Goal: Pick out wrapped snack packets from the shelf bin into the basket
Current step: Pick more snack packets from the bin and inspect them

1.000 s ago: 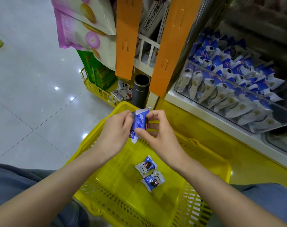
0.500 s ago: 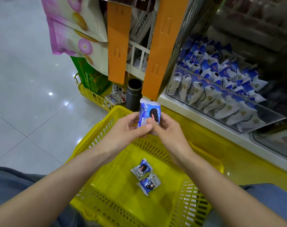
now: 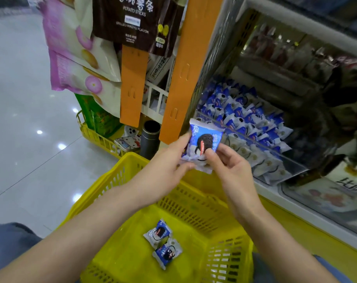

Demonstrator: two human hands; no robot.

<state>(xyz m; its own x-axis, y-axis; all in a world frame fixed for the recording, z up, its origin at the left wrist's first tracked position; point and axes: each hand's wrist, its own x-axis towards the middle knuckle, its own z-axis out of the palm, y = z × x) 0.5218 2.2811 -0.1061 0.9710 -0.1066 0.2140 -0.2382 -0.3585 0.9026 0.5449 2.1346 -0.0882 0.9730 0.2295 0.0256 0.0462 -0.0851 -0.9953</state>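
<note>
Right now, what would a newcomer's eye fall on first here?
A blue-and-white snack packet showing a dark cookie stands out first, pinched between the left hand and the right hand above a bright yellow basket. Two matching packets lie side by side on the basket's floor. To the right, a clear-fronted shelf bin is heaped with many more.

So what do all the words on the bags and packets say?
"POTATO STICKS": brown hanging bag.
"GRILLED WAGYU FLAVOR": same bag, lower down.
Big characters at the bag's top: partly cut off.
Held snack packet: print too small to read.
White box behind the orange strip: characters too blurred.
</note>
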